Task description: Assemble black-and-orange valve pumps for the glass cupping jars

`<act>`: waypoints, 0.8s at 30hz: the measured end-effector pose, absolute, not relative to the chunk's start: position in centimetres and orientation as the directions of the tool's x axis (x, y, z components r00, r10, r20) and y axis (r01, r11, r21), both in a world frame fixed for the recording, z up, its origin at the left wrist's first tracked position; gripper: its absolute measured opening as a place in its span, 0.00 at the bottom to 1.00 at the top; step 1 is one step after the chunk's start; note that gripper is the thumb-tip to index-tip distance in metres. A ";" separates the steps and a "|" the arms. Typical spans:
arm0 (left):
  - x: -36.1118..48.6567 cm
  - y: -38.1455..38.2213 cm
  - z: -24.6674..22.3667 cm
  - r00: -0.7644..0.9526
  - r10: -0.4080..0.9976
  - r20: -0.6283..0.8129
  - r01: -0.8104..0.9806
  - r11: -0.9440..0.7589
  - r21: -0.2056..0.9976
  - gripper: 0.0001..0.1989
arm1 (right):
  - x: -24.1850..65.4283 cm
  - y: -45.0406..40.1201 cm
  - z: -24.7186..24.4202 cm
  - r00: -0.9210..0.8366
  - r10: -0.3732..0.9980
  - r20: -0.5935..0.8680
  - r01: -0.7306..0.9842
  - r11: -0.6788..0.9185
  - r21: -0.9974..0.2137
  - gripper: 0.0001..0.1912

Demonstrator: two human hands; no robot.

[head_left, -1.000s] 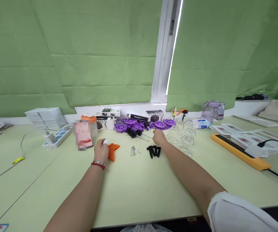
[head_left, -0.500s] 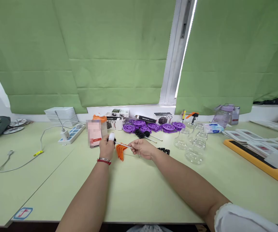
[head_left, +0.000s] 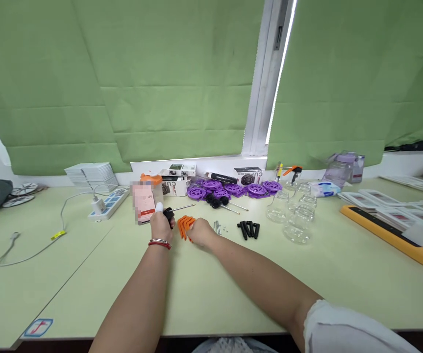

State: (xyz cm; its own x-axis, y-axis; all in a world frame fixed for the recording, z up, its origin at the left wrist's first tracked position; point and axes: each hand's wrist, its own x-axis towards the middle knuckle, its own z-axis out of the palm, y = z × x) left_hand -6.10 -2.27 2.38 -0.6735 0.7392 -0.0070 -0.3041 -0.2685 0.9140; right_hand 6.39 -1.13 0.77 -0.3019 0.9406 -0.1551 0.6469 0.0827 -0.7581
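Observation:
My left hand (head_left: pixel 162 225) is closed around the black handle of a screwdriver (head_left: pixel 168 214), whose metal shaft points right. Beside it on the table lie several orange angled pieces (head_left: pixel 185 224). My right hand (head_left: pixel 201 232) reaches over their right end, its fingers bent downward and mostly hidden, so what they hold is unclear. Just right of that hand are thin metal screws (head_left: pixel 217 227) and tiny nuts (head_left: pixel 225 229). Several black angled pieces (head_left: pixel 248 229) lie further right. Purple wheel-shaped parts (head_left: pixel 211 189) are heaped behind, with two more black-handled screwdrivers (head_left: pixel 218 201) in front of them.
A phone (head_left: pixel 144 202) leans at the back left near a white power strip (head_left: pixel 110 203) with a cable. Clear glass-like jars (head_left: pixel 298 225) stand right of the black pieces. Cup holder boxes (head_left: pixel 248 176) line the wall; an orange-edged tool (head_left: pixel 387 235) lies far right.
My right hand has let go of the screwdriver shaft and moved down and left to the orange pieces. The screwdriver in my left hand now tilts slightly upward. Black pieces and screws are uncovered.

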 end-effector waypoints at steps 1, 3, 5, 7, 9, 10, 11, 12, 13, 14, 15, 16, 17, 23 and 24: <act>-6.1 -2.2 2.3 -0.665 0.746 -0.014 -0.310 -0.259 0.915 0.15 | 6.5 -1.1 0.8 -0.302 0.939 -0.166 0.647 0.074 -0.759 0.04; -6.2 -2.1 2.2 -0.654 0.756 -0.018 -0.316 -0.252 0.915 0.15 | 6.6 -1.2 0.8 -0.291 0.942 -0.167 0.650 0.066 -0.757 0.03; -6.2 -2.0 2.1 -0.639 0.769 -0.014 -0.317 -0.247 0.916 0.15 | 6.7 -1.3 0.8 -0.284 0.946 -0.155 0.652 0.072 -0.755 0.04; -6.2 -1.9 2.0 -0.620 0.784 -0.009 -0.313 -0.237 0.920 0.14 | 6.8 -1.4 0.7 -0.286 0.948 -0.136 0.640 0.083 -0.764 0.05; -6.1 -1.8 2.0 -0.608 0.793 -0.017 -0.305 -0.214 0.928 0.14 | 7.2 -1.4 0.8 -0.301 0.948 -0.106 0.606 0.104 -0.788 0.08; -6.1 -1.8 2.0 -0.605 0.796 -0.027 -0.303 -0.198 0.932 0.14 | 7.5 -1.4 1.0 -0.310 0.947 -0.087 0.585 0.118 -0.802 0.09; -6.0 -1.9 2.1 -0.602 0.798 -0.038 -0.301 -0.182 0.936 0.14 | 8.0 -1.3 1.2 -0.320 0.945 -0.069 0.556 0.128 -0.822 0.10; -5.9 -1.9 2.1 -0.595 0.802 -0.045 -0.299 -0.170 0.939 0.14 | 8.7 -1.3 1.6 -0.329 0.943 -0.057 0.515 0.128 -0.847 0.10; -5.8 -2.0 2.2 -0.587 0.809 -0.044 -0.295 -0.163 0.941 0.14 | 9.5 -1.3 2.0 -0.341 0.939 -0.054 0.462 0.117 -0.879 0.09; -5.6 -2.1 2.3 -0.574 0.818 -0.037 -0.292 -0.162 0.943 0.15 | 10.5 -1.3 2.4 -0.358 0.932 -0.063 0.387 0.086 -0.918 0.09; -5.5 -2.3 2.5 -0.560 0.828 -0.027 -0.289 -0.165 0.943 0.15 | 11.7 -1.4 2.9 -0.385 0.919 -0.082 0.295 0.038 -0.955 0.08; -5.3 -2.4 2.6 -0.544 0.839 -0.015 -0.285 -0.168 0.944 0.15 | 13.0 -1.4 3.4 -0.437 0.893 -0.111 0.211 -0.019 -0.977 0.09; -5.0 -2.5 2.7 -0.527 0.850 -0.007 -0.283 -0.168 0.944 0.14 | 14.4 -1.5 3.8 -0.485 0.866 -0.120 0.139 -0.059 -0.989 0.09; -3.5 -3.3 2.9 -0.373 0.927 0.026 -0.253 -0.128 0.959 0.16 | 21.4 -2.1 4.3 -0.560 0.827 -0.056 -0.135 -0.157 -0.978 0.12; -3.3 -3.4 2.8 -0.341 0.940 0.030 -0.243 -0.119 0.963 0.16 | 22.0 -2.2 4.1 -0.542 0.839 -0.047 -0.173 -0.165 -0.971 0.12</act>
State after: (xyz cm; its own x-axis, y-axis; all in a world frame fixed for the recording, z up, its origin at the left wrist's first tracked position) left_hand -3.25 -3.38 2.83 -0.3407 0.9397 0.0300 -0.2426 -0.1186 0.9629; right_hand 21.98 -2.16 4.06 -0.5422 0.8389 -0.0465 -0.1727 -0.1654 -0.9710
